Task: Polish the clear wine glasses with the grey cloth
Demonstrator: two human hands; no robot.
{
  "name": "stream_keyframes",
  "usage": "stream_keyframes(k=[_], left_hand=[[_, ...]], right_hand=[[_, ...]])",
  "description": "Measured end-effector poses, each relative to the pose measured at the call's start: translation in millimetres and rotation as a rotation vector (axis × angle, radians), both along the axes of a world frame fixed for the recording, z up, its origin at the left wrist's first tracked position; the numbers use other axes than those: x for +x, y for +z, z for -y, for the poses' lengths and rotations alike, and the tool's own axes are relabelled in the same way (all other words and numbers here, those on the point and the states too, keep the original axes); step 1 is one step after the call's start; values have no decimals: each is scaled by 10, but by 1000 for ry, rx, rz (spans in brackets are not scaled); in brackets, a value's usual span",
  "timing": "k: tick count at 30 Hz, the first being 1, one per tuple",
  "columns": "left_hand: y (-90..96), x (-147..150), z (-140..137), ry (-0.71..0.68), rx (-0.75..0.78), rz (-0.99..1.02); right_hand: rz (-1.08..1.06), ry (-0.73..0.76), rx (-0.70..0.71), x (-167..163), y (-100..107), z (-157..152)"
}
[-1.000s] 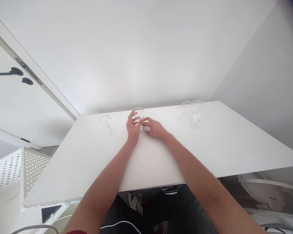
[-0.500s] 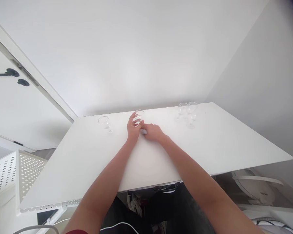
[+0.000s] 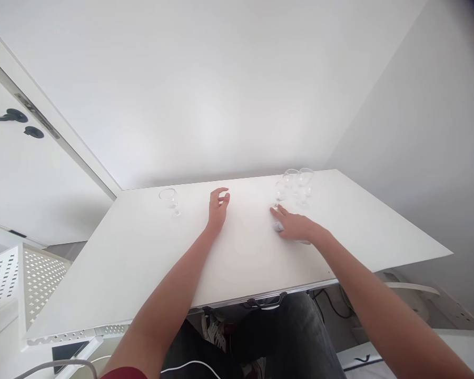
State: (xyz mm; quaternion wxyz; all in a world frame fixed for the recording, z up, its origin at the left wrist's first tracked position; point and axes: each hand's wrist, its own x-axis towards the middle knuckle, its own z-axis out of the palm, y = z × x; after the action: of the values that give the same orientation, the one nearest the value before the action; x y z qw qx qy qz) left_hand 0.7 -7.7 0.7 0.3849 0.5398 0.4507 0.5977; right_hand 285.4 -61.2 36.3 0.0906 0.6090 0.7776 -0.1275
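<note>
My right hand (image 3: 296, 226) is over the right half of the white table (image 3: 237, 252), its fingertips closed at the foot of a clear stemmed wine glass (image 3: 280, 190). A crumpled whitish piece, perhaps cloth (image 3: 278, 226), shows under its palm. That glass stands upright close to two more wine glasses, one wine glass (image 3: 291, 179) behind it and another wine glass (image 3: 306, 179) to the right. My left hand (image 3: 218, 209) hovers near the table's middle, fingers curved and apart with nothing between them. Off to its left stands a single wine glass (image 3: 168, 198).
A white wall (image 3: 229, 95) rises behind the table's back edge. At the left are a door with a dark handle (image 3: 16, 115) and a white perforated panel (image 3: 43, 279). A white cable (image 3: 193, 363) crosses near my legs.
One wine glass has gone from between my hands at the middle to the group at the right, along with my right hand. My left hand has let go of it and stayed near the middle.
</note>
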Motion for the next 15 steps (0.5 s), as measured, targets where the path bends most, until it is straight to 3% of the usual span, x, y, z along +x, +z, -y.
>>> stream_keyframes(k=[5,15], left_hand=[[-40,2,-32,-34,-11,-24],[-83,-9,-75,-39,-61,-14]], right_hand=[[-16,-49,27,419,-67,52],[-34,-132,66,540,-119,-33]])
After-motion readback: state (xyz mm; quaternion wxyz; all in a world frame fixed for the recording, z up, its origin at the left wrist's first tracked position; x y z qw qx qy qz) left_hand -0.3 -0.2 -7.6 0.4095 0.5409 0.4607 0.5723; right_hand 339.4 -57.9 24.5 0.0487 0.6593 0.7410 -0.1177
